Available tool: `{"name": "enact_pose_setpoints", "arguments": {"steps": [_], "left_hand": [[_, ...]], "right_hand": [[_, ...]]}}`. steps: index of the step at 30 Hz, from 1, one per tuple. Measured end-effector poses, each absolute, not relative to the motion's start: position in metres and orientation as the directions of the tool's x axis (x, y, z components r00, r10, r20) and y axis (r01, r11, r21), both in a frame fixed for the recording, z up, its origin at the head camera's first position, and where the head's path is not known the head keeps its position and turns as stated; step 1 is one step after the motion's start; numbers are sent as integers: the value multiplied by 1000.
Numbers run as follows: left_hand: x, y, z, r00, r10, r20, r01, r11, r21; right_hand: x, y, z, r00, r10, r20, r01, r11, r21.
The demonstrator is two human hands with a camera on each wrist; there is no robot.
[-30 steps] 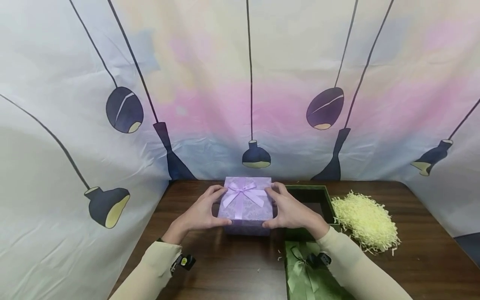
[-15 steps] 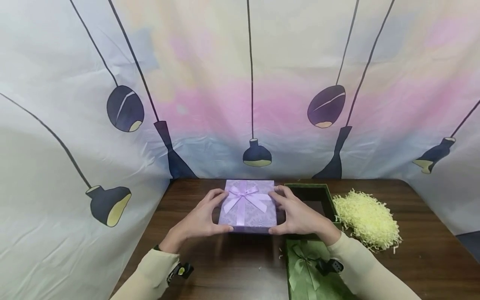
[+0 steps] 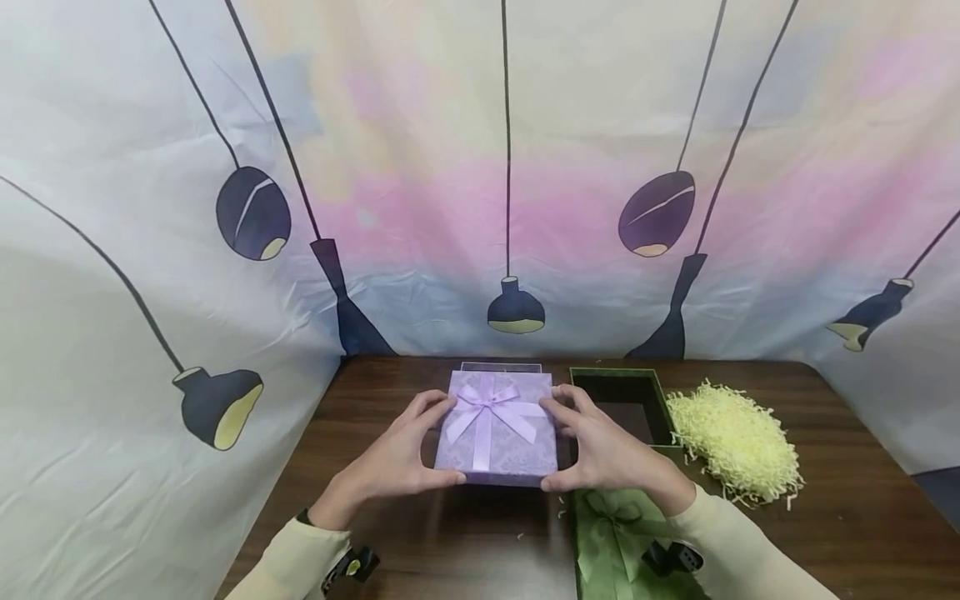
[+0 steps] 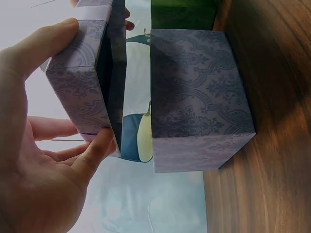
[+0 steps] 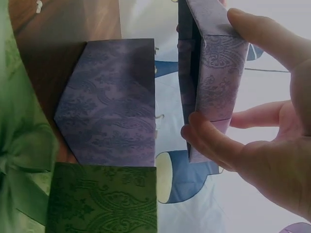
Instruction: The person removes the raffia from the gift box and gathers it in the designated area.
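A purple patterned gift box lid (image 3: pixel 461 446) with a lilac ribbon bow is raised above its base. My left hand (image 3: pixel 393 454) grips the lid's left side, thumb at the front edge and fingers farther back. On the opposite side, my right hand (image 3: pixel 611 450) holds it the same way. The purple box base (image 4: pixel 197 87) stands on the table with a gap between it and the lid, plain in both wrist views. From the head view only the base's back rim (image 3: pixel 501 367) shows behind the lid; its inside is hidden.
Right of the lid stands an uncovered green box (image 3: pixel 663 408). A green lid (image 3: pixel 660 579) with a bow lies in front of it, partly under the right forearm. A pile of pale yellow shredded paper (image 3: pixel 735 442) sits farther right. A printed cloth (image 3: pixel 420 167) hangs behind the table.
The purple lid has come up off its base and moved toward me, held by both hands. The base's back rim now shows behind it. The green things have stayed put.
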State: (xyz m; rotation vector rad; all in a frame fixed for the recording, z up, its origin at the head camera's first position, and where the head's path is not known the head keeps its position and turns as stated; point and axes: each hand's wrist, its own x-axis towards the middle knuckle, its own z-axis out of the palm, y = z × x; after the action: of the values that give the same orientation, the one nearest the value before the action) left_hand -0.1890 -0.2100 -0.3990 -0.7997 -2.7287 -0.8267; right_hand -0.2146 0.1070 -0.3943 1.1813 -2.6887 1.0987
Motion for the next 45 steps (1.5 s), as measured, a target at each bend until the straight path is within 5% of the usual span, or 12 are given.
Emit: {"name": "enact_pose_setpoints", "arguments": {"steps": [45], "left_hand": [[-125,-205,-428,-833,445,329,553,707,441]], "right_hand": [[-155,114,-419,-738,-637,220,-621,516,-590]]}}
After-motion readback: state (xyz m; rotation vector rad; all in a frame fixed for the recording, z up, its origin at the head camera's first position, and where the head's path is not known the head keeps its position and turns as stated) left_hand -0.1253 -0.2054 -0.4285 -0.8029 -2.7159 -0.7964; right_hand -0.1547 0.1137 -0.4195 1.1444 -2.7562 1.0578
